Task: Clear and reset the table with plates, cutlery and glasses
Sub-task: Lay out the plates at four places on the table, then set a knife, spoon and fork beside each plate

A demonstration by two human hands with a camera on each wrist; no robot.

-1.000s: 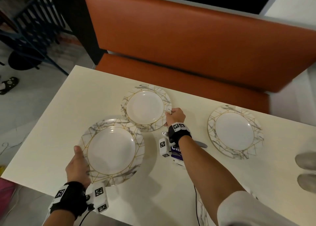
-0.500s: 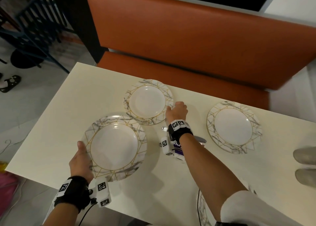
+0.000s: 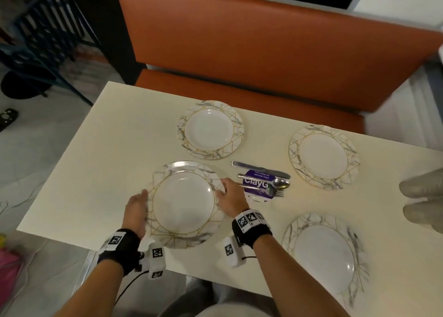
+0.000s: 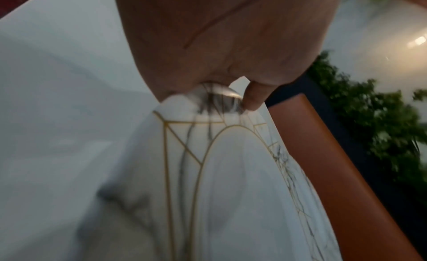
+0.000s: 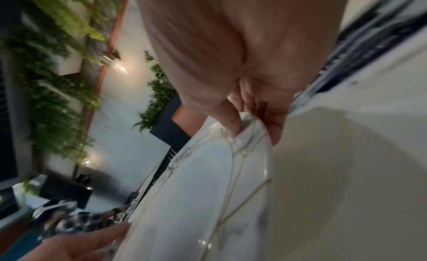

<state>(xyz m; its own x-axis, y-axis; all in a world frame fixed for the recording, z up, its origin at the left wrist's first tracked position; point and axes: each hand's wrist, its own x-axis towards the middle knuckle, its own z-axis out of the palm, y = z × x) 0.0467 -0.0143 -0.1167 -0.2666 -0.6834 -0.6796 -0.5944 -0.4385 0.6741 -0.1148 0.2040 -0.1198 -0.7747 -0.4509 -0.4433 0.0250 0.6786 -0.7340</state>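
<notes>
Overhead, cutlery (image 3: 263, 180) (unseen by wrists) beside two-handed plate (image 3: 183, 204).

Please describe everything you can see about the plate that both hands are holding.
The plate is round and glossy, ceramic by its look, with a plain white centre and a broad rim of grey marble veins crossed by thin gold lines. It sits at the table's near left part. The left hand grips its left rim and the right hand its right rim, thumb on top. Nothing lies on it. Whether it is lifted I cannot tell.
</notes>
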